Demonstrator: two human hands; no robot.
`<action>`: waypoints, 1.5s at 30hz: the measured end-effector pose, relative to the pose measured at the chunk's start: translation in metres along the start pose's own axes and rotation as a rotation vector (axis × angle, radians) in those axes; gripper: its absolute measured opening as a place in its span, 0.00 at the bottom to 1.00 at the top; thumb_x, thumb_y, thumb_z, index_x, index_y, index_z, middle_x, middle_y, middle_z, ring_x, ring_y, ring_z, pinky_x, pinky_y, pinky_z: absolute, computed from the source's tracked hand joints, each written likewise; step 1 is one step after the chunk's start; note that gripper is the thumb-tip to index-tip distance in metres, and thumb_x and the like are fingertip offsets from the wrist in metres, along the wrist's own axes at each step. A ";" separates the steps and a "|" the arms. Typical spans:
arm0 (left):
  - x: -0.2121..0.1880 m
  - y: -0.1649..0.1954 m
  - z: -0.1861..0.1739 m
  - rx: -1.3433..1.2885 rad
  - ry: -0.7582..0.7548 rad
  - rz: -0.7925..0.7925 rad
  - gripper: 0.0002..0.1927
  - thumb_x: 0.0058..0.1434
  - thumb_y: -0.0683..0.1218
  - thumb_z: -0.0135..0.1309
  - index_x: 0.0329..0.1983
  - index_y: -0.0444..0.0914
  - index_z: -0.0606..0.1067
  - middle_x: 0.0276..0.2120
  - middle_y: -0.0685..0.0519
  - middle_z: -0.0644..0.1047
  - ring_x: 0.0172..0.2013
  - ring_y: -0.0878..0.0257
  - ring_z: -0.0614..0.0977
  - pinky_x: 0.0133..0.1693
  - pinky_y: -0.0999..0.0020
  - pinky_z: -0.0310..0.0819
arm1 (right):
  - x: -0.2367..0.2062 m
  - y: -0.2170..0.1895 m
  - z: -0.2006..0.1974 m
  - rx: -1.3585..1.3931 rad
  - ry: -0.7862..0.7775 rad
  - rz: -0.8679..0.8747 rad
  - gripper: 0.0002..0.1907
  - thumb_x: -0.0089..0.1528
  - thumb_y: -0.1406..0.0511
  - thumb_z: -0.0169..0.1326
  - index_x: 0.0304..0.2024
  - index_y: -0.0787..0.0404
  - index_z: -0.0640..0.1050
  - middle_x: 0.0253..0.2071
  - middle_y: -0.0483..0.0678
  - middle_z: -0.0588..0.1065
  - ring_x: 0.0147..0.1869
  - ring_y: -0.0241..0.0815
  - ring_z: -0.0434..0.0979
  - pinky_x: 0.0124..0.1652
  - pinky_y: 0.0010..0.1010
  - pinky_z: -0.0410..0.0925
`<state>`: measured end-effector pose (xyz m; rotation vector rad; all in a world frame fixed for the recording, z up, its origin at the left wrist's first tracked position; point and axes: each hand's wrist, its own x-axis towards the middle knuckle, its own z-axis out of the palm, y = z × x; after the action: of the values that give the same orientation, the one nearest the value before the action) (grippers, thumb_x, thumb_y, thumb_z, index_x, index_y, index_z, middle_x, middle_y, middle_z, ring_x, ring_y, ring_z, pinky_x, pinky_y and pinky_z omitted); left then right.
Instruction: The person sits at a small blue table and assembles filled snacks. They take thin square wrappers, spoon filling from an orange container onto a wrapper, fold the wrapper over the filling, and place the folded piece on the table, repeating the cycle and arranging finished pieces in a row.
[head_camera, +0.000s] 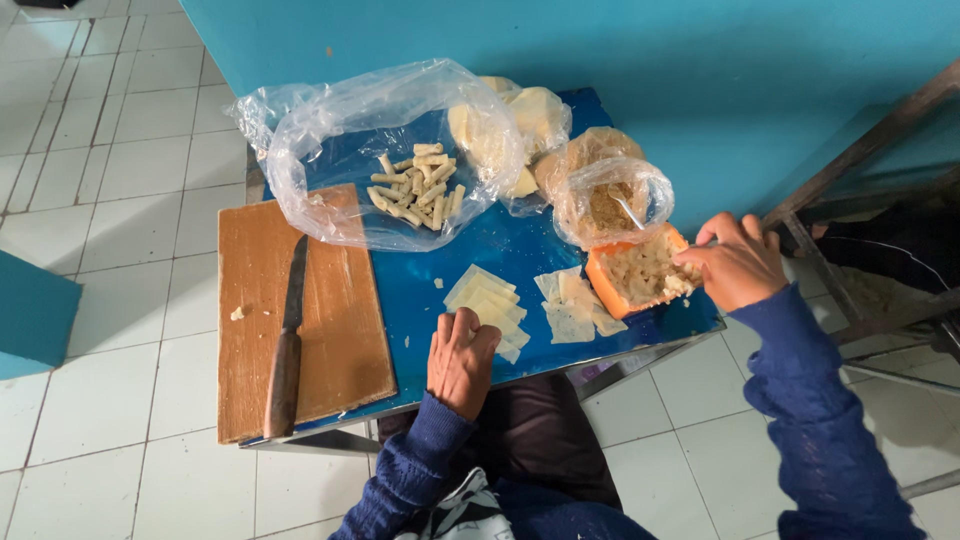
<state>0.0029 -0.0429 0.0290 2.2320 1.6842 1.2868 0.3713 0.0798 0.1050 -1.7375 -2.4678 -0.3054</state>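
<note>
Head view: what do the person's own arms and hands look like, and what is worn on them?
Both arms are covered by long dark blue knitted sleeves with ribbed cuffs ending at the wrists. The left hand and right hand are bare: no gloves, and no rings, watch or bracelets show. The knit looks slightly fuzzy and hangs loosely on the arms.

My simple kitchen corner — white tiled floor (120, 180), teal wall (650, 60), cutting board (330, 330), knife (290, 340), dough pieces (485, 300) on my blue table (420, 290)
</note>
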 end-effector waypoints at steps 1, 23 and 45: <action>0.000 0.000 0.000 0.008 0.006 -0.001 0.07 0.55 0.38 0.58 0.37 0.39 0.78 0.39 0.50 0.68 0.41 0.52 0.71 0.42 0.59 0.69 | 0.001 0.001 -0.002 0.057 -0.009 -0.054 0.16 0.55 0.65 0.62 0.44 0.39 0.85 0.51 0.38 0.69 0.57 0.48 0.64 0.54 0.47 0.61; -0.006 0.001 -0.008 -0.063 0.052 -0.033 0.04 0.59 0.38 0.57 0.37 0.38 0.78 0.39 0.49 0.71 0.40 0.52 0.71 0.42 0.59 0.70 | -0.050 -0.059 0.006 -0.028 0.226 0.053 0.15 0.55 0.62 0.66 0.45 0.48 0.84 0.47 0.42 0.66 0.54 0.47 0.64 0.51 0.43 0.59; -0.029 0.001 -0.009 0.116 0.090 -0.082 0.16 0.62 0.38 0.54 0.54 0.36 0.77 0.53 0.49 0.75 0.56 0.51 0.73 0.51 0.57 0.68 | -0.044 -0.119 -0.010 0.579 0.259 -0.234 0.36 0.51 0.80 0.54 0.60 0.50 0.78 0.43 0.49 0.65 0.47 0.48 0.67 0.50 0.37 0.64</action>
<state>-0.0037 -0.0705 0.0191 2.1702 1.9076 1.3212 0.2746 -0.0017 0.0938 -1.1077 -2.2605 0.1510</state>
